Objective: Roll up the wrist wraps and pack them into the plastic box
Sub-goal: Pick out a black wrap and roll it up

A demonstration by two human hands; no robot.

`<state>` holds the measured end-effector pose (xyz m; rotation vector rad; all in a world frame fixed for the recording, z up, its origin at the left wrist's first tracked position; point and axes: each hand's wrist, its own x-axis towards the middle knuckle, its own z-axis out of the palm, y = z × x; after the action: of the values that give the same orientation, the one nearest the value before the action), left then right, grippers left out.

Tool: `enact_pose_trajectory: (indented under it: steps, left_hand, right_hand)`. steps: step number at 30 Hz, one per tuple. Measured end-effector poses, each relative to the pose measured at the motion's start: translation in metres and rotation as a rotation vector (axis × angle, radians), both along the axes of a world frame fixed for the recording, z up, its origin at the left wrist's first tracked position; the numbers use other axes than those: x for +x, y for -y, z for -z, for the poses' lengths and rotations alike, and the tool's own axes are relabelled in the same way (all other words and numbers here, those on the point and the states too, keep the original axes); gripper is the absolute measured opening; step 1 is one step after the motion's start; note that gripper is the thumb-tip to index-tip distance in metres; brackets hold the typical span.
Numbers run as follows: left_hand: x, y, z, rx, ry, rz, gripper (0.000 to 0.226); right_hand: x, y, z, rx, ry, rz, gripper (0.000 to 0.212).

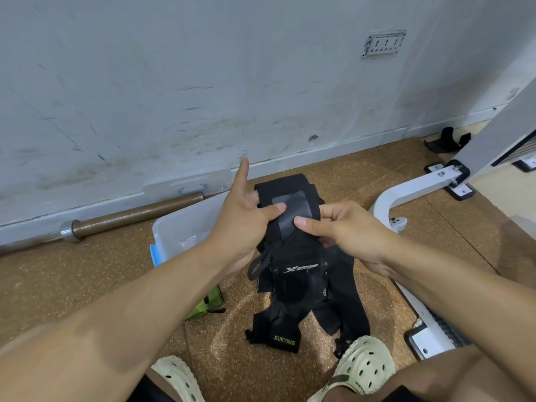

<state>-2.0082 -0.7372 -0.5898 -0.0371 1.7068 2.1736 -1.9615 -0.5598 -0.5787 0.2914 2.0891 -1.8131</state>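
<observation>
Two hands are in view, the left hand [246,219] and the right hand [345,227], both on one black wrist wrap [290,204] held up between them. More black wraps [295,288] lie in a tangled heap on the floor below; how many cannot be told. One clear plastic box [185,224] stands at the left. One barbell [136,216] lies along the far wall. Two pale clogs [365,364] show at the near edge. One wall socket plate [384,43] sits far right.

- One head-worn, wide-angle view — it looks forward and steeply down past both forearms.
- It faces the scuffed wall [174,82], close above the cork-patterned floor [72,285] and the person's own sandals [365,364].
</observation>
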Motion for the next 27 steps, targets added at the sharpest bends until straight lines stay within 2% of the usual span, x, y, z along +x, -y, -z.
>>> enact_pose_trajectory:
  steps: [6,11,12,15,18,23,27]
  left_hand:
    - [-0.001,0.001,0.003,-0.039,0.05,-0.109,0.106]
    - [0.002,-0.002,-0.003,0.075,0.105,-0.141,0.102]
    - [0.003,-0.003,-0.004,0.101,0.12,-0.146,0.101]
    - [0.008,-0.007,-0.004,0.119,0.136,-0.159,0.098]
    - [0.012,-0.009,-0.003,0.092,0.126,-0.155,0.093]
    - [0.008,-0.005,-0.004,0.02,0.08,-0.103,0.094]
    - [0.012,-0.005,-0.007,-0.1,0.004,-0.025,0.093]
  right_hand:
    - [-0.001,0.011,0.003,-0.065,-0.015,0.057,0.02]
    - [0.001,0.011,0.003,-0.092,-0.066,0.132,0.006]
    - [0.002,0.011,0.003,-0.109,-0.064,0.147,0.014]
    - [0.001,0.013,0.004,-0.175,-0.036,0.204,0.013]
    - [0.0,0.016,0.007,-0.144,-0.065,0.256,0.014]
    - [-0.002,0.011,0.0,-0.11,-0.038,0.21,0.01]
    - [-0.002,0.006,-0.001,-0.102,-0.028,0.231,0.023]
